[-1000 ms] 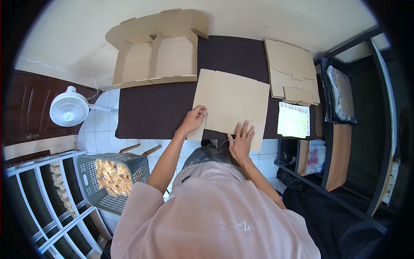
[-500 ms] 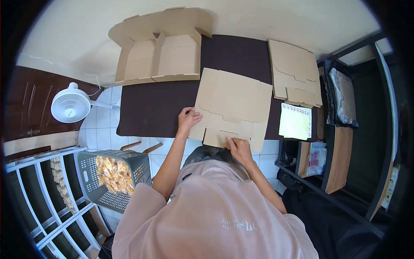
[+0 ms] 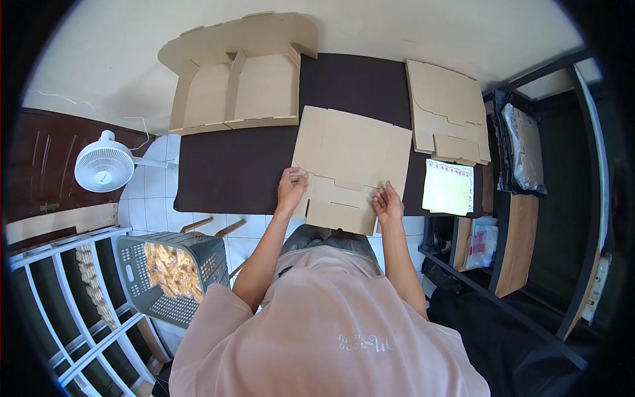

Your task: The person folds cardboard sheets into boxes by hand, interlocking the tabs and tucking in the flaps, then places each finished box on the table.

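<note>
A flat folded cardboard box lies in front of me, its near end reaching past the table's front edge. My left hand is at its left side, fingers bent and closed on the edge by the curved flap. My right hand has its fingers curled on the right part of the box, near the slit line. The small front flap now spreads flat between my two hands, toward my body.
An opened two-compartment cardboard box stands at the back left of the dark table. More flat boxes and printed paper sheets lie at the right. A crate of packaged goods and a white fan stand left.
My right hand has moved from the front flap up to the box's right part. The front flap has come out further and lies wider. My left hand stays at the left edge.
</note>
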Motion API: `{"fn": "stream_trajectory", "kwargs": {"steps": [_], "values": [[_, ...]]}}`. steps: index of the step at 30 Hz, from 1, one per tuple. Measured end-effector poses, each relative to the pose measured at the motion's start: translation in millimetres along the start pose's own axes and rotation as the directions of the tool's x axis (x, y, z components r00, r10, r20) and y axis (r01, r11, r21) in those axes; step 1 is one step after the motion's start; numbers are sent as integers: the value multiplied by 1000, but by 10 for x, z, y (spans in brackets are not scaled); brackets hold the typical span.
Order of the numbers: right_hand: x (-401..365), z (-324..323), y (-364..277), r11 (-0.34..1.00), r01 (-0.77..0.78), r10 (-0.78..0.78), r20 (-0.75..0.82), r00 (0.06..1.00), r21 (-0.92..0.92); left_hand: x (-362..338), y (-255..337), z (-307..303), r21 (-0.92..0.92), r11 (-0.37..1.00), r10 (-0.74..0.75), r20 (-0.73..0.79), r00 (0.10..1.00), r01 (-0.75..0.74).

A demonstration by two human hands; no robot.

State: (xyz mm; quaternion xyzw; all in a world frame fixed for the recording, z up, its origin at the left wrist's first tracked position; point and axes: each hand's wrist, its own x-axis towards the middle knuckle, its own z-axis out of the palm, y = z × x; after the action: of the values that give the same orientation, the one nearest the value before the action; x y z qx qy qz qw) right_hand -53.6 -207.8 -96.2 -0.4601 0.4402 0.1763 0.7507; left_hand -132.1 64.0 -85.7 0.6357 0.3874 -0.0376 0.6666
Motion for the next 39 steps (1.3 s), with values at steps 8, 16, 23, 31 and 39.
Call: {"fn": "stream_trajectory", "kwargs": {"steps": [8,16,23,31,39], "values": [[42,209,-531,998,-40,27,231,973,51,-317,-341,-332,591,783,371,-195,908,-193],[-416,1140,-1244,904,410,-393,606,691,117,-287,-247,-381,605,785,225,-79,971,-133],[303,639,-255,-141,796,-321,788,526,-588,-317,3,-122,400,822,367,174,914,-406],[131,430,148,-572,571,-461,807,369,-588,-623,-324,413,688,313,417,519,746,-654],[147,450,132,-570,567,-465,803,373,-594,567,226,948,792,133,544,444,712,-596]]}}
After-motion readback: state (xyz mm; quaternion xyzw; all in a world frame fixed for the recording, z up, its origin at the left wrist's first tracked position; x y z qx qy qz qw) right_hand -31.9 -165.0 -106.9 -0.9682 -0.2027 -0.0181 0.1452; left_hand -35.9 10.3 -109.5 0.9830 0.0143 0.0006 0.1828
